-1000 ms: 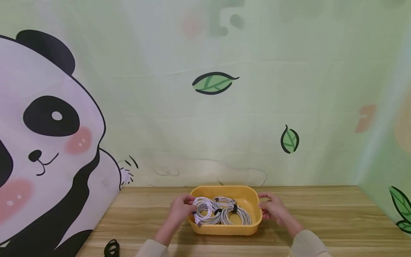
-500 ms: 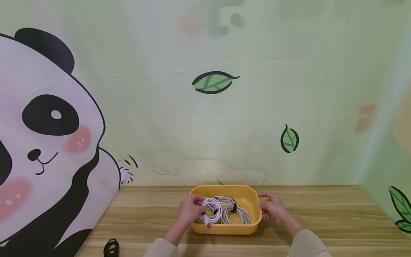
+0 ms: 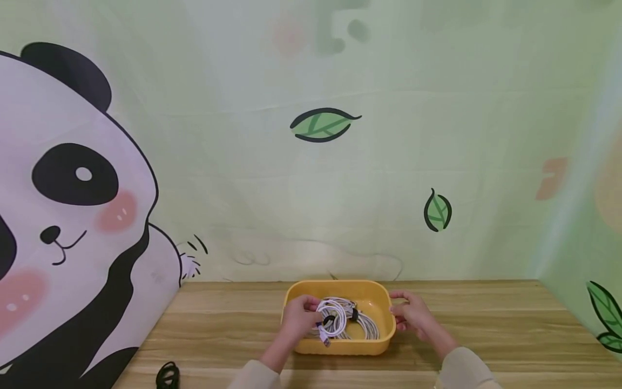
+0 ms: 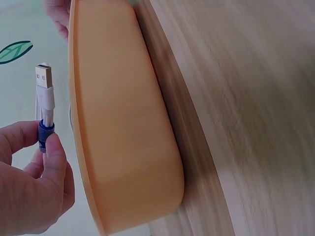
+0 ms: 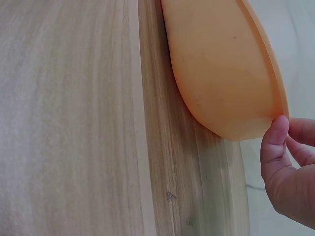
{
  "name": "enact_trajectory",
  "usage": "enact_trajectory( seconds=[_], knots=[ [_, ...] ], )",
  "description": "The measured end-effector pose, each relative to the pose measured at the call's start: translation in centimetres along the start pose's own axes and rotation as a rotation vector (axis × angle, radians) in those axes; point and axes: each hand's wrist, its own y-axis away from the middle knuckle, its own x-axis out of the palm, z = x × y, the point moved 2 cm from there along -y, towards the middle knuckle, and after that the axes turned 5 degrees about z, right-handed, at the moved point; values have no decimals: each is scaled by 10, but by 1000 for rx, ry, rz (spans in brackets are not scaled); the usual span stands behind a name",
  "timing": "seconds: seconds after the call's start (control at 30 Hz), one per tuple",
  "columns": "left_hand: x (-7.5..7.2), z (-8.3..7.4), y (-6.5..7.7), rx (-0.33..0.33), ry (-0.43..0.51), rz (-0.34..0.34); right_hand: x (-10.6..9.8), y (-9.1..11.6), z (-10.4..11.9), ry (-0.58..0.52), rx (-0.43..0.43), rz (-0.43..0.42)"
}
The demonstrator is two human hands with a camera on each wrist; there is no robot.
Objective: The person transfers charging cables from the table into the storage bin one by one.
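Observation:
Over the left part of a yellow plastic basin (image 3: 343, 347), my left hand (image 3: 297, 317) pinches a coiled white USB cable (image 3: 334, 320). In the left wrist view the thumb and fingers grip the blue strap (image 4: 45, 133) that binds it, and the metal USB plug (image 4: 44, 76) sticks up. Beneath it in the basin lie grey-white cable coils (image 3: 366, 326) with black straps, partly hidden by the held cable and the hand. My right hand (image 3: 412, 314) holds the basin's right rim, pinched between thumb and fingers in the right wrist view (image 5: 290, 162).
A black coiled cable (image 3: 168, 375) lies on the wooden table (image 3: 486, 324) at the front left, cut off by the frame edge. Close behind the basin rises a pale green wall cloth (image 3: 369, 205) printed with a panda and leaves.
My left hand has moved right with the white USB cable, from the basin's left rim to further over the basin. The right hand keeps its place on the right rim.

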Motion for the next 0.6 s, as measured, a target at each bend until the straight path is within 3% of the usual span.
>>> enact_trajectory(
  seconds=[0.23,0.6],
  knots=[
    [10,-1,0,-17,-11,-21,0,0,0,-5,0,-1],
    [23,-6,2,46,-94,-80,0,-1,0,1,-1,-6]
  ],
)
